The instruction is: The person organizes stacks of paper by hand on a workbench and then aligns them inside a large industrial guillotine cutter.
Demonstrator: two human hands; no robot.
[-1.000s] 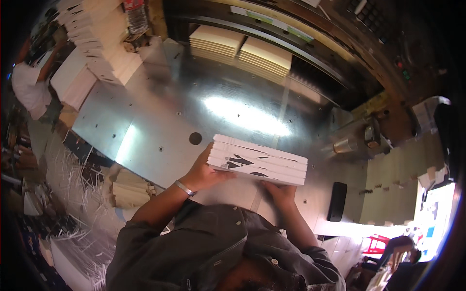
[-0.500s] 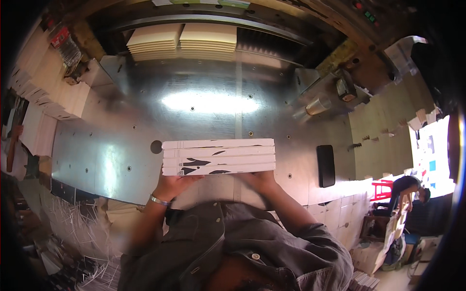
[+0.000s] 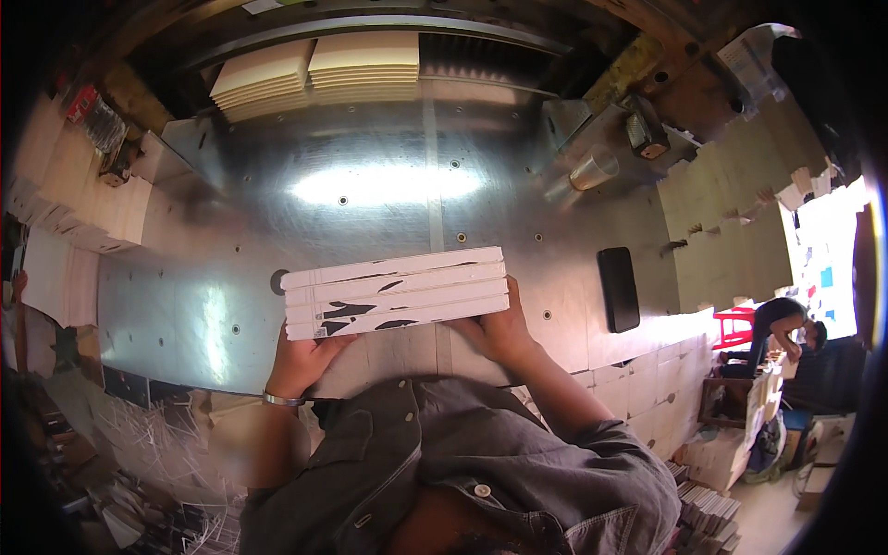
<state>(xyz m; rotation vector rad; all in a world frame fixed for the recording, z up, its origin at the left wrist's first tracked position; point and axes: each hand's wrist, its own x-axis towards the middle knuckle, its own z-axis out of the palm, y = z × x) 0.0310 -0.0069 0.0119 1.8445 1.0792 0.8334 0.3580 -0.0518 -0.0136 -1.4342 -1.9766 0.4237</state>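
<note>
Between my two hands is a block of several paper stacks (image 3: 398,289), white with dark printed patches across the face that shows. It is tilted a little, its right end farther from me. My left hand (image 3: 307,359) grips the near left corner, thumb along the lower edge. At the near right corner my right hand (image 3: 502,324) holds on, fingers around the end and thumb along the near edge. The fingers beneath the block are hidden. Under it lies the shiny metal table (image 3: 370,222) of a cutting machine; I cannot tell whether the block touches it.
Two cream paper stacks (image 3: 363,65) stand at the back under the machine's bar. A black phone (image 3: 618,289) and a clear cup (image 3: 594,170) lie to the right. Large paper piles (image 3: 726,231) flank the table. Paper shreds fill the lower left. Another person (image 3: 782,333) bends over at far right.
The block has gone from nearly level to tilted, its right end swung away from me. Both hands still hold it. The whole view has shifted slightly.
</note>
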